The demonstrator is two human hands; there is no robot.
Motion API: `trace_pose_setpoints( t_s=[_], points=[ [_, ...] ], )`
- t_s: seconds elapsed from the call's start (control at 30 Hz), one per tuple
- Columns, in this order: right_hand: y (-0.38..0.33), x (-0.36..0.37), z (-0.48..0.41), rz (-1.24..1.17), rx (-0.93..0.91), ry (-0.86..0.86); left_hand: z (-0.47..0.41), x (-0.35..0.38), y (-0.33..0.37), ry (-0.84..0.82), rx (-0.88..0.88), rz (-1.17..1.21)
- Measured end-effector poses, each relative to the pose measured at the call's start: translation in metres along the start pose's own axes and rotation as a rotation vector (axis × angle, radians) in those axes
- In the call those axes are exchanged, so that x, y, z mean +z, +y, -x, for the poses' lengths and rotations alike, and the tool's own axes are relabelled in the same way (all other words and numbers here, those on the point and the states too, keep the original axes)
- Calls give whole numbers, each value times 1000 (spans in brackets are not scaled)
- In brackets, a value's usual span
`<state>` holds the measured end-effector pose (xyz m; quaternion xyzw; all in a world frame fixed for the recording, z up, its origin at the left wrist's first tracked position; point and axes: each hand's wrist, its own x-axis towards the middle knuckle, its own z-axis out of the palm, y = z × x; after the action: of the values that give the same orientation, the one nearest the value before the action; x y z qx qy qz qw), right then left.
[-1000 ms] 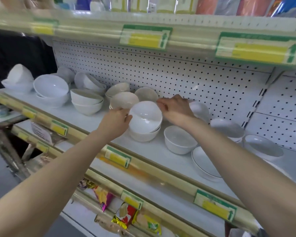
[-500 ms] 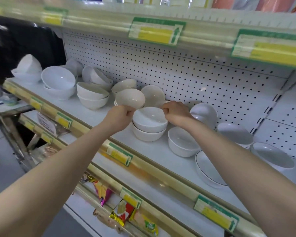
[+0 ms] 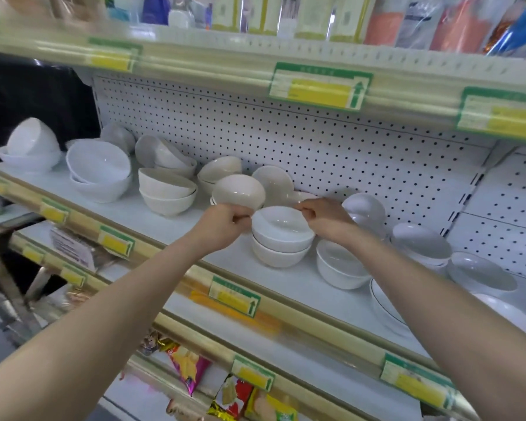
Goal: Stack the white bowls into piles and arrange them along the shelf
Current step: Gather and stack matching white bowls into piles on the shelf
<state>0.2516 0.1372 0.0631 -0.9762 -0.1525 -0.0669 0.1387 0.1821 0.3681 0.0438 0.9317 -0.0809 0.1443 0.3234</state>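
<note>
A white bowl [image 3: 281, 227] sits nested in a second white bowl [image 3: 278, 256] on the white shelf [image 3: 170, 220], forming a low pile. My left hand [image 3: 225, 224] pinches the top bowl's left rim. My right hand [image 3: 325, 218] pinches its right rim. Both hands have curled fingers. A single white bowl [image 3: 337, 265] stands just right of the pile, partly behind my right forearm.
Other bowl piles [image 3: 166, 191] and tilted bowls [image 3: 99, 168] fill the shelf to the left. More bowls [image 3: 419, 243] and a flat plate [image 3: 386, 305] lie to the right. A pegboard wall [image 3: 316, 147] backs the shelf. Snack packets [image 3: 237, 396] hang below.
The top bowl went from tilted above the pile to level and nested on the lower bowl. Both hands shifted to pinch its rim at either side.
</note>
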Motion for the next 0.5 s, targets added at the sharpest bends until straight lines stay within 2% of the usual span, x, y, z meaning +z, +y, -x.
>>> trace_pose_setpoints(
  t_s=[0.1,0.27,0.5],
  points=[
    [-5,-5,0,90,57,1,-5,-9,-18,25,82,-24],
    [-28,-19,-16,149,121,149,-24,-35,-55,119,122,-113],
    [-66,-11,-37,120,156,206,-38,-45,-81,22,149,-173]
  ],
)
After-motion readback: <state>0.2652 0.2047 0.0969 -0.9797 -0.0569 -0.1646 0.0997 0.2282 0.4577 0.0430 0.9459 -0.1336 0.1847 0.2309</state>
